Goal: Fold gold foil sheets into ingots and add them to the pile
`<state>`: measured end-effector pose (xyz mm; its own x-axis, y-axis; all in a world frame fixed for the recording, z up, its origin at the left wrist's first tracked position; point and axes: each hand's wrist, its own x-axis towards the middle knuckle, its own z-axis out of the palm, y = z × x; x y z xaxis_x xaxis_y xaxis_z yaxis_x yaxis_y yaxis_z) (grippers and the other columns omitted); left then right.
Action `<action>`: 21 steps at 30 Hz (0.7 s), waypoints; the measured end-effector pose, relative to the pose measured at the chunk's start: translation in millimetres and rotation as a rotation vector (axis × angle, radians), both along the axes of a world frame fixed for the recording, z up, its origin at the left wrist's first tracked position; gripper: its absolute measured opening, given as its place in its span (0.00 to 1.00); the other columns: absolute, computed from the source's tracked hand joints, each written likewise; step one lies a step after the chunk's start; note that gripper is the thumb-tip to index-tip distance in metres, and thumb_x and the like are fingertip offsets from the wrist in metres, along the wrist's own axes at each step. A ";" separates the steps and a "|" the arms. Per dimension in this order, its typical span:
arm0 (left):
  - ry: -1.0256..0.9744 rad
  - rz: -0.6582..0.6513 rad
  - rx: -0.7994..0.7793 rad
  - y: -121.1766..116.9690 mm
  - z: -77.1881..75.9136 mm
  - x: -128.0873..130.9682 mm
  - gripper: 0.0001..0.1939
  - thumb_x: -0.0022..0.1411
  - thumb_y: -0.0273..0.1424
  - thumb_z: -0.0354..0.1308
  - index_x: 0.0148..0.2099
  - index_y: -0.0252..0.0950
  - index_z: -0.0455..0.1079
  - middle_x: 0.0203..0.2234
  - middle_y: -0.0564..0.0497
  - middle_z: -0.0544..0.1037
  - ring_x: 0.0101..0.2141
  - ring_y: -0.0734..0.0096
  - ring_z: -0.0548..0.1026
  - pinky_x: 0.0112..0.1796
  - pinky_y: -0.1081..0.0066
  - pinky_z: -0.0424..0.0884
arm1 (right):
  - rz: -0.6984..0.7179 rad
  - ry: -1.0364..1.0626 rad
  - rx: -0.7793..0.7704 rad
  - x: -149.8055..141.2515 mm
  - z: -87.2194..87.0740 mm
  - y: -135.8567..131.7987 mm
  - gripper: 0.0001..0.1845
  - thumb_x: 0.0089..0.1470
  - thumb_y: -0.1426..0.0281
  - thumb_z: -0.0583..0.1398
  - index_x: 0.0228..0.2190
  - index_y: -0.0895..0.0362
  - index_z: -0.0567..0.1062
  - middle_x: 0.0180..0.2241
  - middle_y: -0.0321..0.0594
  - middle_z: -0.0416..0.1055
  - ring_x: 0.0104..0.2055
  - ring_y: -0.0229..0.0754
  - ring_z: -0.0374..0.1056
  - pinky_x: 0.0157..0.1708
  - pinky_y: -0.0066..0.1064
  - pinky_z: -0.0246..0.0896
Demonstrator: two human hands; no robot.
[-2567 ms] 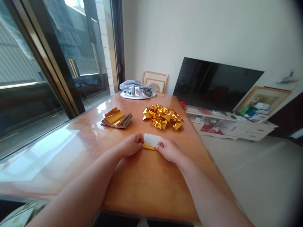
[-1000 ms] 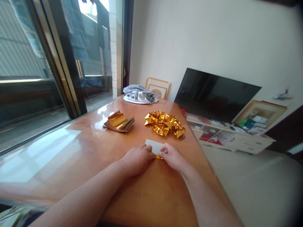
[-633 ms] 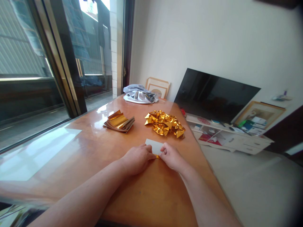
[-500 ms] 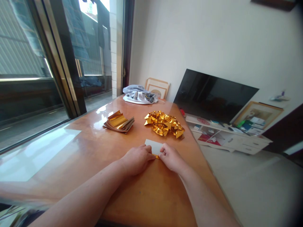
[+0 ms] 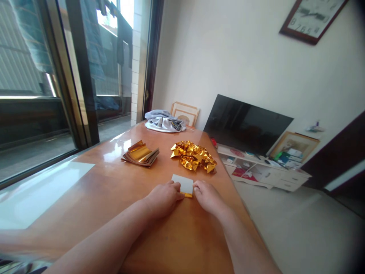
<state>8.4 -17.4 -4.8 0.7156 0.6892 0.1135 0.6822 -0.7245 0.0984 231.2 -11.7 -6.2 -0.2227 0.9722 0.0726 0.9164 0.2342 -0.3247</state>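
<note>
A small sheet of gold foil paper (image 5: 182, 184) lies pale side up on the table, with a narrow gold strip folded over along its near edge. My left hand (image 5: 164, 196) has its fingers closed on the sheet's left side, thumb at the folded strip. At the right edge my right hand (image 5: 209, 196) has its fingers curled in, pinching the edge or pressed against it. Beyond the hands sits a heap of folded gold foil pieces (image 5: 194, 155). Left of that heap is a curled stack of gold foil sheets (image 5: 140, 153).
The glossy wooden table (image 5: 114, 198) runs away from me, its right edge close to my right arm. Bundled cloth (image 5: 164, 121) lies at its far end. Further right are a television (image 5: 246, 121) and a low white cabinet (image 5: 279, 177). Glass doors stand along the left.
My right hand has shifted outward from the folded strip to the sheet's right edge, so more gold shows. My left hand stays at the left side. The camera view has tilted up, showing a wall clock.
</note>
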 end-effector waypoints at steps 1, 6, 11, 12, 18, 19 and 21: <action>0.003 -0.003 0.007 0.2 -0.4 -0.2 0.14 0.67 0.33 0.50 0.46 0.46 0.77 0.41 0.46 0.73 0.41 0.59 0.71 0.34 0.68 0.67 | 0.013 -0.033 0.006 -1.6 4.8 -3.0 0.13 0.62 0.70 0.52 0.41 0.57 0.76 0.45 0.48 0.76 0.48 0.46 0.69 0.47 0.33 0.58; -0.011 -0.012 0.025 1.7 -3.8 -1.2 0.15 0.69 0.37 0.50 0.51 0.50 0.76 0.42 0.47 0.73 0.42 0.58 0.71 0.36 0.68 0.68 | 0.167 -0.233 -0.066 -19.0 20.4 -25.0 0.25 0.67 0.63 0.47 0.58 0.57 0.70 0.62 0.50 0.66 0.65 0.52 0.57 0.62 0.43 0.50; -0.007 -0.011 0.014 1.3 -5.4 -0.9 0.16 0.68 0.40 0.51 0.52 0.47 0.76 0.42 0.45 0.73 0.42 0.57 0.71 0.36 0.67 0.69 | 0.136 -0.302 -0.220 -36.1 13.1 -43.8 0.35 0.67 0.56 0.44 0.67 0.61 0.58 0.70 0.49 0.49 0.73 0.53 0.38 0.68 0.50 0.37; -0.004 -0.010 0.009 1.1 -5.3 -0.8 0.15 0.67 0.40 0.52 0.51 0.45 0.76 0.43 0.45 0.73 0.42 0.56 0.71 0.37 0.67 0.69 | 0.121 -0.313 -0.217 -37.9 10.0 -47.1 0.36 0.67 0.55 0.43 0.68 0.62 0.56 0.71 0.49 0.47 0.74 0.53 0.36 0.69 0.50 0.33; -0.001 0.006 -0.014 -0.2 -5.9 -0.6 0.13 0.65 0.39 0.55 0.46 0.42 0.77 0.43 0.43 0.73 0.43 0.55 0.71 0.38 0.64 0.70 | -0.034 -0.378 -0.178 -38.6 -5.1 -62.8 0.43 0.65 0.46 0.40 0.69 0.62 0.51 0.72 0.48 0.40 0.74 0.53 0.28 0.69 0.54 0.19; -0.010 0.008 -0.012 -0.9 -6.3 0.1 0.12 0.65 0.38 0.55 0.46 0.42 0.76 0.43 0.43 0.73 0.44 0.55 0.71 0.39 0.64 0.71 | -0.046 -0.381 -0.173 -38.1 -6.5 -64.0 0.44 0.65 0.46 0.40 0.69 0.62 0.51 0.72 0.48 0.40 0.74 0.53 0.28 0.69 0.54 0.19; -0.036 0.018 0.007 -2.9 -7.4 2.6 0.12 0.66 0.37 0.54 0.48 0.41 0.75 0.44 0.43 0.73 0.43 0.55 0.72 0.39 0.63 0.71 | -0.056 -0.377 -0.159 -37.6 -8.8 -65.3 0.44 0.65 0.45 0.39 0.69 0.62 0.51 0.72 0.49 0.40 0.74 0.53 0.28 0.69 0.53 0.20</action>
<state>11.0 -20.3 -12.2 0.6986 0.7008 0.1441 0.6910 -0.7131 0.1181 193.6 -76.9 -14.9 -0.1515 0.9761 -0.1558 0.9879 0.1546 0.0077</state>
